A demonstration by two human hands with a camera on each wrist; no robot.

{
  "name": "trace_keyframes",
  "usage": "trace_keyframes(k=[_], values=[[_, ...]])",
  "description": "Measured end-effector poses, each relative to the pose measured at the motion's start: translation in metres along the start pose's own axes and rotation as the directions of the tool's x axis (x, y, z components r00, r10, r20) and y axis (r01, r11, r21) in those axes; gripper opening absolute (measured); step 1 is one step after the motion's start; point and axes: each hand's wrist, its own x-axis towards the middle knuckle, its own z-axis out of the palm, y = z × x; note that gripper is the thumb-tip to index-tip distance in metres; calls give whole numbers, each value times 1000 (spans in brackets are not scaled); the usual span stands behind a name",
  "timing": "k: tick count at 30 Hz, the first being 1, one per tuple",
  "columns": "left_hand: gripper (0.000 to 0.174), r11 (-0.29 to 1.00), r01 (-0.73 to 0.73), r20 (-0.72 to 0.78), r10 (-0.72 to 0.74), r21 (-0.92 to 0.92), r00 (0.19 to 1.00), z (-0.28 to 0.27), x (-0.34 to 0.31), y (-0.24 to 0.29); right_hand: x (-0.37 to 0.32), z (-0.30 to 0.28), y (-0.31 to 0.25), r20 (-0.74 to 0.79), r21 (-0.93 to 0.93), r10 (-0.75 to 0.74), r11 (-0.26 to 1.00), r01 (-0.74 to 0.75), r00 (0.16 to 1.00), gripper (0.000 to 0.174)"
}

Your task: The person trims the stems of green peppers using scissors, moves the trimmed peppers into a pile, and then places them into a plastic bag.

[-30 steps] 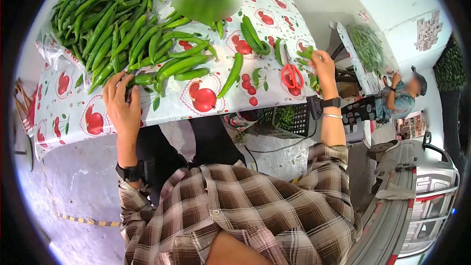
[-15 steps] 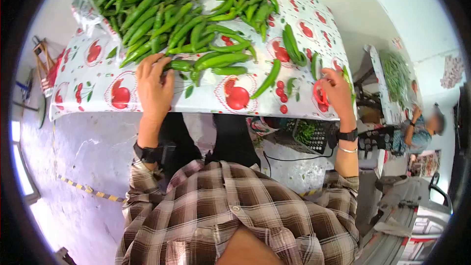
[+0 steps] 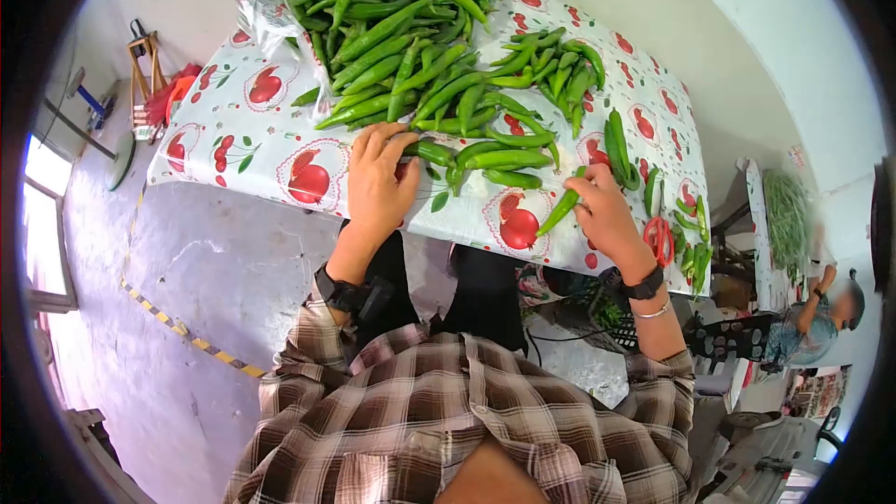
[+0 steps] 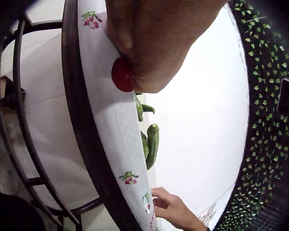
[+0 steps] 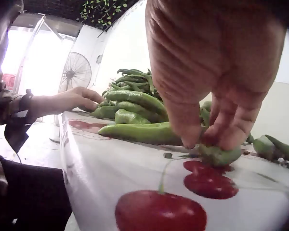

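Observation:
My left hand (image 3: pixel 378 182) rests at the front edge of the pepper pile, its fingertips at the end of a green pepper (image 3: pixel 429 152). Its fingers are loosely bent, thumb held apart. Farther right, my right hand (image 3: pixel 611 219) pinches the upper end of a long green chili pepper (image 3: pixel 557 213) lying on the table. In the right wrist view a small green pepper piece (image 5: pixel 220 155) with a thin stem lies right under those fingertips. Scissors (image 3: pixel 659 241) with red handles lie beyond the right wrist, beside several small peppers (image 3: pixel 693 257). Another green pepper (image 4: pixel 153 144) shows in the left wrist view.
A big heap of green peppers (image 3: pixel 373 37) spills from a clear plastic bag (image 3: pixel 271 14). A smaller heap (image 3: pixel 560 70) and a curved pepper pair (image 3: pixel 616 145) lie to its right. The tablecloth (image 3: pixel 210 145) has fruit prints. Another person (image 3: pixel 812 331) is at far right.
My right hand has left the small peppers at the right end, passed over the scissors and come left to the long pepper. The left hand stays by the pile. The head view has swung.

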Motion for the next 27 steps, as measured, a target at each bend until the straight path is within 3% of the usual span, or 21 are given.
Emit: trace_keyframes(k=[5,13,20,22,23,24,26,27], values=[[30,1000,-1,-2,1,-7,1000,0,0,1,10,8,-16,10,99,-82,992,81,997,34],[28,1000,-12,5,12,-15,1000,0,0,1,54,28,-42,93,-36,-109,993,113,990,19],[31,1000,2,19,-3,19,1000,-1,2,4,71,36,-49,107,-53,-45,997,51,993,29],[32,999,-6,22,5,42,1000,-2,2,5,64,28,-41,23,214,-152,966,143,988,33],[32,999,-8,30,7,37,1000,-3,2,5,57,22,-36,15,314,-52,948,44,999,31],[32,999,1,37,-2,33,999,-3,2,5,49,13,-32,26,315,-45,948,35,999,31],[32,999,-10,37,8,34,999,-2,2,3,33,-9,-16,-103,274,12,961,16,995,26],[32,999,-7,33,6,43,999,-2,2,3,22,-19,-6,-94,285,116,955,-85,989,24]])
